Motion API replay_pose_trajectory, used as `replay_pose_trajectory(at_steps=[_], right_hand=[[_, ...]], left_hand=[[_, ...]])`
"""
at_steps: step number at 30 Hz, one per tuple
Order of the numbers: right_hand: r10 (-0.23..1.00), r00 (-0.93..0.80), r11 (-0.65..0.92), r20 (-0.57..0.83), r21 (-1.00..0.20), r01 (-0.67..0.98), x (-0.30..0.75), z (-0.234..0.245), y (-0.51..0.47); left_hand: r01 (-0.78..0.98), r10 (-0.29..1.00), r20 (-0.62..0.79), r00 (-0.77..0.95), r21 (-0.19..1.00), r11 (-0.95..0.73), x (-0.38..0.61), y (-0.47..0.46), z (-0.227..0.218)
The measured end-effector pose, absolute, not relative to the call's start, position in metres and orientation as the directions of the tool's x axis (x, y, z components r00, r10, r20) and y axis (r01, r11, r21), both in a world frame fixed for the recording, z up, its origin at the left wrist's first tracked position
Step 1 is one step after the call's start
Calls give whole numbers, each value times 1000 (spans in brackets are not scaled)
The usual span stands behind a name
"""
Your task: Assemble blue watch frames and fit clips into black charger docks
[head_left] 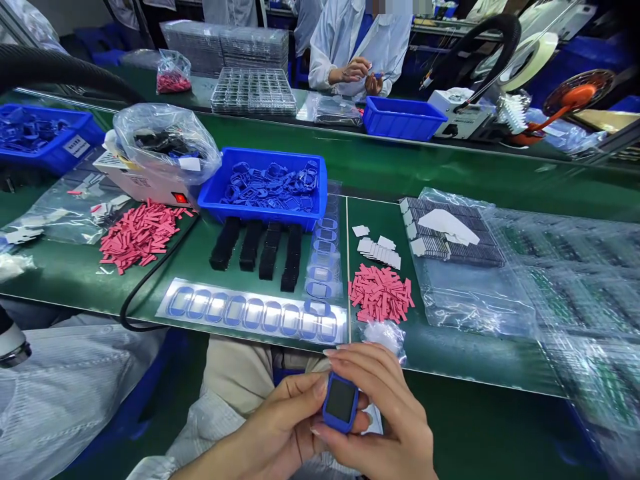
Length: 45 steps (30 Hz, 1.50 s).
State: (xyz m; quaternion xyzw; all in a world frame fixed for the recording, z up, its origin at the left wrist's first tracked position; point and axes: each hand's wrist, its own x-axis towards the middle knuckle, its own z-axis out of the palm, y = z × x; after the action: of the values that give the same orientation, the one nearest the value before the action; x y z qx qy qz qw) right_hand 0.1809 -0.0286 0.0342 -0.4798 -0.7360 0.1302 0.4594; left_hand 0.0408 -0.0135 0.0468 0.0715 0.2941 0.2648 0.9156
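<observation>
My left hand (pixel 273 427) and my right hand (pixel 385 413) together hold a small blue rubber-like frame around a dark rectangular panel (pixel 341 401), gripping it by its edges just below the bench's front edge. A sheet of clear backing with blue oval rings (pixel 253 312) lies closest to my hands, with a small clear plastic scrap (pixel 385 335) to its right. Beyond these lie a pile of pink strips (pixel 381 292) and several black stacks (pixel 263 250). A blue plastic bin (pixel 263 217) holds many loose blue frames.
A second pink pile (pixel 140 235) sits left, beside a black cable (pixel 145 283) and a white box under a plastic bag (pixel 165 143). Bagged trays (pixel 575 287) lie right. Across the green belt, a co-worker (pixel 357 57) handles something small near wire racks.
</observation>
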Motion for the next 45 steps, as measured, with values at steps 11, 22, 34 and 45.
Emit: replay_pose_trajectory(at_steps=[11,22,34,45], right_hand=[[802,-189,547,566,-570,614,172,33,-17],[817,-308,477,487,-272,836,192,-10,-12],[616,-498,622,610,11,783,196,-12,-12],[602,-463,681,651,-115,724,202,4,-27]], left_hand=[[-518,578,-497,647,271,812,34,-16,32],[-717,657,-717,234,329,614,-8,-1,31],[-700,670,-711,213,367,612,-14,0,21],[-602,795,-552,249,555,574,33,35,30]])
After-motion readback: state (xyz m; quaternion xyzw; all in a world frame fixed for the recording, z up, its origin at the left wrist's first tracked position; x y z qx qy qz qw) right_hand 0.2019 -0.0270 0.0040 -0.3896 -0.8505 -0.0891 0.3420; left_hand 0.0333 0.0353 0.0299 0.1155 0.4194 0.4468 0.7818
